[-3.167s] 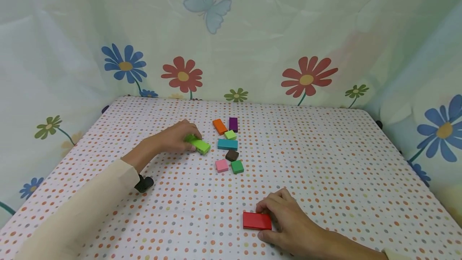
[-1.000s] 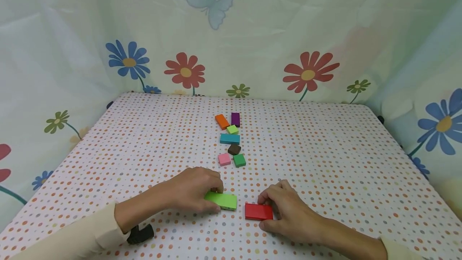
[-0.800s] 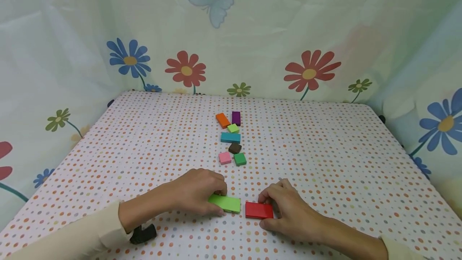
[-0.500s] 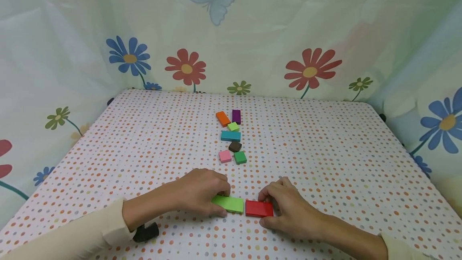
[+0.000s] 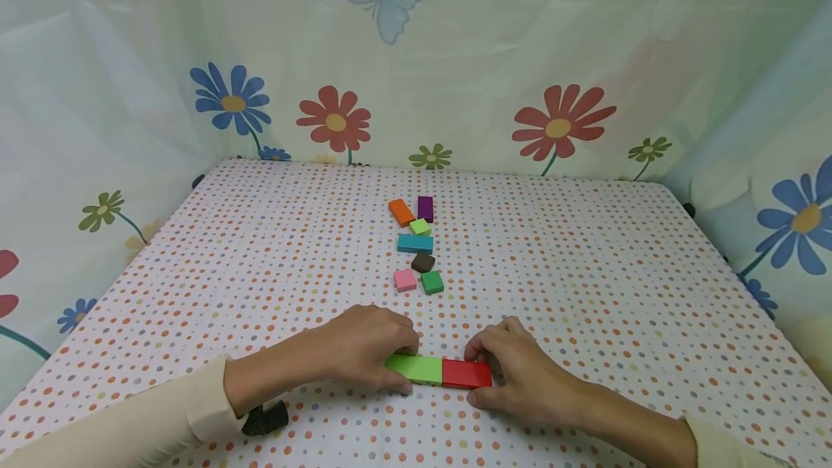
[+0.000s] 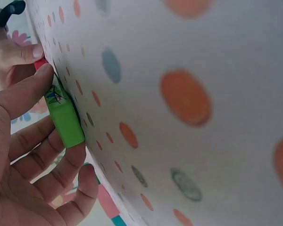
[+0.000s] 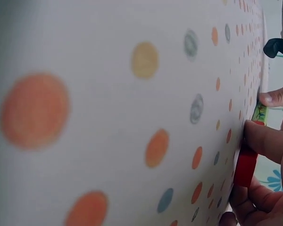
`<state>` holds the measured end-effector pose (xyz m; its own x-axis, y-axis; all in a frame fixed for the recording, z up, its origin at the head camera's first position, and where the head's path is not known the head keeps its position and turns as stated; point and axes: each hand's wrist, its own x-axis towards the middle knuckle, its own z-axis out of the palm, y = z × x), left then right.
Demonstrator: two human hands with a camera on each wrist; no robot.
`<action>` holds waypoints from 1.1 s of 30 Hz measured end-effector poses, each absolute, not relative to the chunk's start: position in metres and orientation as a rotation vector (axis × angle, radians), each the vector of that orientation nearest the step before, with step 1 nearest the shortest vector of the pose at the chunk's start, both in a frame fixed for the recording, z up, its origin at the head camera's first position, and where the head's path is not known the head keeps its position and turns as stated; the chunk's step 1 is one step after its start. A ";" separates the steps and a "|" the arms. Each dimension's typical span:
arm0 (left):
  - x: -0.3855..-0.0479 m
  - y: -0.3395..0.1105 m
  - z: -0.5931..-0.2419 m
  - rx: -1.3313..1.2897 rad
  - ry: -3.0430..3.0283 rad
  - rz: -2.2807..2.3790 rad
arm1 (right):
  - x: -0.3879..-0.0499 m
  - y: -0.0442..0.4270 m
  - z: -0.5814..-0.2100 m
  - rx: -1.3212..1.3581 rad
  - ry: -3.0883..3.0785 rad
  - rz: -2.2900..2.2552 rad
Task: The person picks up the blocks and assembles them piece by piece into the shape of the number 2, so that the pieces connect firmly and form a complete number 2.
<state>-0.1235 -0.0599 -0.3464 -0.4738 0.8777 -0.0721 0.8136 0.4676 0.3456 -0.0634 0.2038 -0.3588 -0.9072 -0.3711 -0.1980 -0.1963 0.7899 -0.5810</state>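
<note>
A light green rectangular block point(image 5: 419, 369) and a red rectangular block point(image 5: 466, 374) lie flat on the dotted cloth, end to end and touching. My left hand point(image 5: 367, 349) pinches the green block between thumb and fingers at its left part. In the left wrist view, a printed pattern shows on the long side of the green block point(image 6: 66, 122). My right hand point(image 5: 529, 381) grips the right end of the red block, thumb on the near side, fingers on the far side. The right wrist view shows the red block's end point(image 7: 245, 167) between thumb and fingers.
Beyond the hands lie smaller pieces: pink point(image 5: 405, 280), dark green point(image 5: 432, 282), dark brown point(image 5: 423, 263), teal point(image 5: 415, 243), lime point(image 5: 420, 227), orange point(image 5: 401, 213) and purple point(image 5: 425, 209) blocks. A flowered curtain point(image 5: 468, 56) surrounds the dotted table point(image 5: 585, 273).
My left hand has brought the green block from beside the small blocks toward me and right, until it meets the red block's left end. The right hand keeps its grip, almost still.
</note>
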 end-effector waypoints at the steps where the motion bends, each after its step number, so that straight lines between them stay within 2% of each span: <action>1: -0.123 -0.060 -0.346 1.456 2.478 0.384 | -0.064 0.204 -0.358 -0.440 2.677 -0.825; 20: -0.121 -0.061 -0.346 1.433 2.476 0.381 | -0.066 0.201 -0.358 -0.445 2.665 -0.831; 33: -0.125 -0.088 -0.326 1.192 2.562 0.469 | -0.072 0.205 -0.345 -0.553 2.588 -0.825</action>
